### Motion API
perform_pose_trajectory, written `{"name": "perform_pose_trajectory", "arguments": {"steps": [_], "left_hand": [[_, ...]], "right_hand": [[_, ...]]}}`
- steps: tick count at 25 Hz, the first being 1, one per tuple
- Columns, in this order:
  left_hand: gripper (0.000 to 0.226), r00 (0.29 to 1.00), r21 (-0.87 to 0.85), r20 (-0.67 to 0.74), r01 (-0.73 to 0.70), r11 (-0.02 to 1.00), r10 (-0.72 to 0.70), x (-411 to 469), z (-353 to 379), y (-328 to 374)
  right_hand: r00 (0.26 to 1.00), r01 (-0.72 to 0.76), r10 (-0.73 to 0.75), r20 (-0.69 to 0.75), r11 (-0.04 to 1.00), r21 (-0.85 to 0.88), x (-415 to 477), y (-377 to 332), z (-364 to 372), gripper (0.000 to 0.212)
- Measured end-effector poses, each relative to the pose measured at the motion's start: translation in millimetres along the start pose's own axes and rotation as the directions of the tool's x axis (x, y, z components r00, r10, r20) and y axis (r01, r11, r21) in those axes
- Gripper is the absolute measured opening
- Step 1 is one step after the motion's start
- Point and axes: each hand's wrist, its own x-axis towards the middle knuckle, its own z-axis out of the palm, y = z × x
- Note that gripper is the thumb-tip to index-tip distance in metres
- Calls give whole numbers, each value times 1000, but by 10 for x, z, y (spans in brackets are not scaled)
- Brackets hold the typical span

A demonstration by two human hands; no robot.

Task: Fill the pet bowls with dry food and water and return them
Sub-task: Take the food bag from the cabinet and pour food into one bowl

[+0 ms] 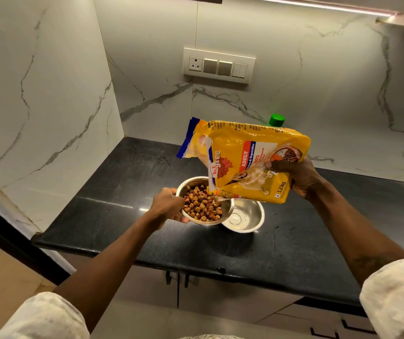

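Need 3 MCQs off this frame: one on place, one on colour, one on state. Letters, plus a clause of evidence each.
1. Where does the second steel bowl sit?
A) on the black counter, just right of the held bowl
B) in a sink
C) on the floor

2. What colour is the bottle cap behind the food bag?
A) red
B) green
C) white

3. What is in the held bowl, gripped by the left hand?
A) nothing
B) water
C) dry kibble

Answers:
1 A: its base rests on the dark countertop beside the held bowl.
2 B: a bright green cap shows above the bag's top edge.
3 C: brown pellets cover the bottom, and the right hand tilts the bag over it.
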Motion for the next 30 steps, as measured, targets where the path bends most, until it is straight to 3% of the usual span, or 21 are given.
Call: {"name": "perform_pose_trajectory", "arguments": {"steps": [6, 10, 25, 30], "left_hand": [[28, 1000, 12, -5, -10, 1000, 10, 10, 17, -10], [28, 1000, 8, -11, -8, 1000, 8, 19, 37, 1], [25, 1000, -29, 5, 25, 999, -25, 110, 69, 39], [23, 1000, -23, 11, 19, 1000, -19, 133, 64, 51]], "right_hand": [[1000, -6, 6, -15, 1000, -2, -13, -31, -15, 84], [1000, 4, -3, -23, 1000, 19, -13, -36, -39, 75], [999, -40, 43, 29, 997, -71, 62, 36, -80, 75], [999, -42, 43, 13, 997, -61, 88, 7, -97, 85]]}}
